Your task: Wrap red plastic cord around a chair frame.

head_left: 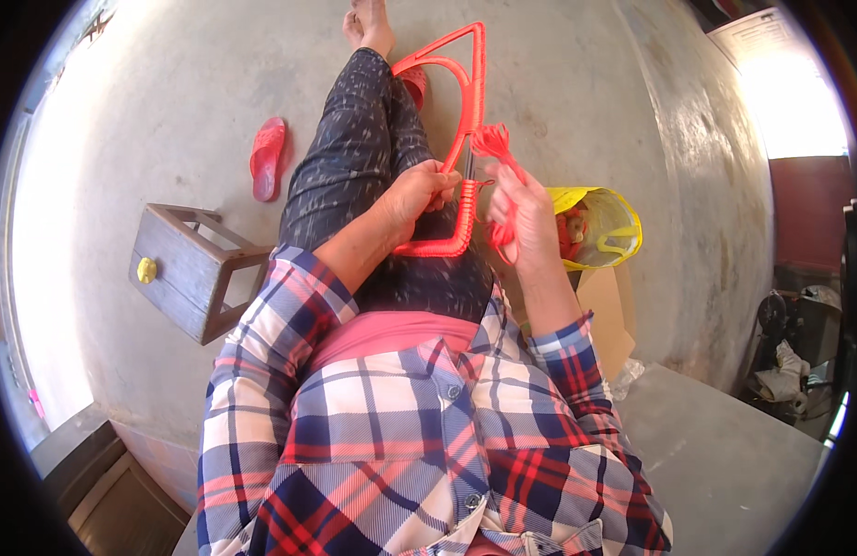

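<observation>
Presently, left fingers [450, 178] pinch the red frame [468, 113]; its bare section [470, 165] lies just right, long axis forward. Right fingers [506, 190], slightly farther away, hold red cord [491, 141].

A smooth grey floor [196, 83] fills most of my feed, scuffed in places. Strong white light [53, 241] washes its left edge, and I get more glare through a bright opening [794, 107] at upper right, above a dark red panel [811, 211]. To the left I see a worn wooden stool [183, 269], tilted in my fisheye; at lower left, dark wooden furniture [127, 510] beside pale tiles [150, 454]. A flat grey slab [725, 463] spans the lower right.
</observation>
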